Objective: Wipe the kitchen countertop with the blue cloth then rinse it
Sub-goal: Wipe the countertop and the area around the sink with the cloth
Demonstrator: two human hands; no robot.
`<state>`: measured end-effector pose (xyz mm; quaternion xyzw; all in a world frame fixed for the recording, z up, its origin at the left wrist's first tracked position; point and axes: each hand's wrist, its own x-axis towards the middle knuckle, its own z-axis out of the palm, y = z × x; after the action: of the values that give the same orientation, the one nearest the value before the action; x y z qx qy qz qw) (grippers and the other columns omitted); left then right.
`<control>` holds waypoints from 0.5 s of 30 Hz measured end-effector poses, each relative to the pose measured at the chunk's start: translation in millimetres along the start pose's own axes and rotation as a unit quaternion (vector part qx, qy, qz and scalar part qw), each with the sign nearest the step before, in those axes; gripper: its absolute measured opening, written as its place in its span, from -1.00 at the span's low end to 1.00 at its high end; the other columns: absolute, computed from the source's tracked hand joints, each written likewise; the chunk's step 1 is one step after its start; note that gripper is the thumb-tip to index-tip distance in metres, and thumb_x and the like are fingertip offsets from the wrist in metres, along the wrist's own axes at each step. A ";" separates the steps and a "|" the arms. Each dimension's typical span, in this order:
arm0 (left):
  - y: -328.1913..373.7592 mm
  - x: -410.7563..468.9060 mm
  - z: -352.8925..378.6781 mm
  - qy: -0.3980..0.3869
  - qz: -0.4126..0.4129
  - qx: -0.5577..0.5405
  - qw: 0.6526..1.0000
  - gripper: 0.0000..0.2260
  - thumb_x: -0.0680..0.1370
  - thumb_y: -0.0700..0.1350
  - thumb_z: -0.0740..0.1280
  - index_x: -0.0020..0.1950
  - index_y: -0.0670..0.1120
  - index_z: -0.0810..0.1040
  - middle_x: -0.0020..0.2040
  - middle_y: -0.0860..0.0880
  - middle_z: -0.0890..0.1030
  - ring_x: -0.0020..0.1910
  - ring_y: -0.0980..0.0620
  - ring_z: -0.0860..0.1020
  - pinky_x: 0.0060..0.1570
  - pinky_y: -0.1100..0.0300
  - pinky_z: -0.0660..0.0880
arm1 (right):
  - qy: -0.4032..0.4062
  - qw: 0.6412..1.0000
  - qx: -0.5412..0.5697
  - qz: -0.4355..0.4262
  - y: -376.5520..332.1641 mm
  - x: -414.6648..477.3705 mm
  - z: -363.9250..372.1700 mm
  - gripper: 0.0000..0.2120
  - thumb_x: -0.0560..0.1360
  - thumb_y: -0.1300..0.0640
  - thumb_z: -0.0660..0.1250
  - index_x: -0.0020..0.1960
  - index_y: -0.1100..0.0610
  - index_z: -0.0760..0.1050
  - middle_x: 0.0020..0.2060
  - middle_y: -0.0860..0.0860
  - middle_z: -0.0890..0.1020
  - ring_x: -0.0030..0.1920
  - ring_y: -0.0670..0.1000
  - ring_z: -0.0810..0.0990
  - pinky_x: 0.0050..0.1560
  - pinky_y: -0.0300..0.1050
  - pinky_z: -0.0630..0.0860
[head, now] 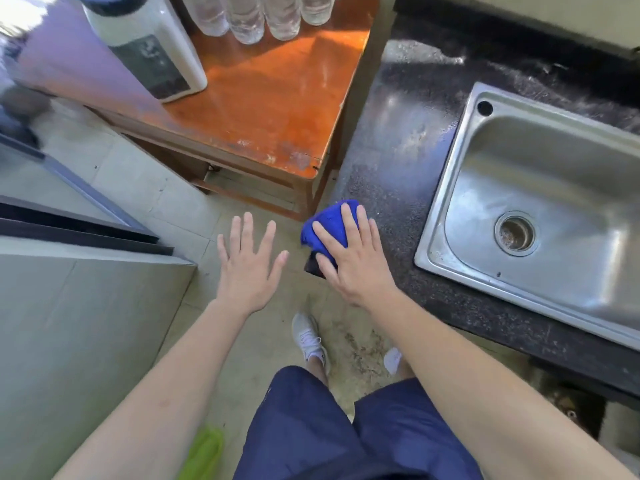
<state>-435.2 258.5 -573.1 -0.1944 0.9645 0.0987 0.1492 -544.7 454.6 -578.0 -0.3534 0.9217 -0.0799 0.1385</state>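
I had the right hand (349, 268) laid flat on the blue cloth (329, 223), fingers straight and spread, palm pressing it down rather than clutching it. That suited wiping, as I judged it: a flat palm spreads the pressure and lets the cloth slide. The cloth sat bunched at the near left corner of the dark speckled table (398, 161), partly overhanging the edge, so I took the wiping to be at the end of a stroke, with rinsing not yet begun.

The left hand (247, 268) hung open over the floor (138, 174) just beside the corner, fingers splayed, holding nothing. It looked placed for balance, or perhaps to catch crumbs, though I could not tell which.

The table shone in patches and carried pale smears further back. The steel sink (554, 150) was set into it to the right, near enough for the rinse; no tap showed. An orange wooden stand (277, 98) stood close against the table's left side, carrying a water dispenser (149, 46) and clear bottles (249, 15). The tiled floor looked stained near my shoe (306, 336).
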 end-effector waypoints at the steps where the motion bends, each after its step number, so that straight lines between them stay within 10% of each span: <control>1: -5.2 4.7 -6.3 0.004 -0.002 0.003 1.000 -0.40 0.63 0.24 -0.13 0.62 0.00 0.08 0.62 -0.24 -0.04 0.59 -0.24 -0.13 0.48 -0.33 -0.05 | 0.002 1.000 -0.002 0.007 -0.3 15.7 -3.6 -0.47 0.60 -0.22 0.06 0.55 -0.15 0.25 0.60 0.21 0.10 0.58 0.33 -0.01 0.54 0.25 -0.07; 15: 33.5 122.4 -56.2 0.045 0.065 0.014 0.997 -0.46 0.68 0.14 0.00 0.63 0.01 0.02 0.64 -0.15 -0.10 0.61 -0.15 -0.12 0.48 -0.31 -0.08 | 0.019 0.997 0.019 0.068 -34.0 -42.7 18.5 -0.49 0.62 -0.19 0.14 0.56 -0.17 0.23 0.59 0.19 0.15 0.57 0.32 0.09 0.50 0.30 0.13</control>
<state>-570.4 232.7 -556.0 -0.1336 0.9821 0.0854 0.1015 -487.1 457.3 -578.7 -0.2855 0.9445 -0.0939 0.1329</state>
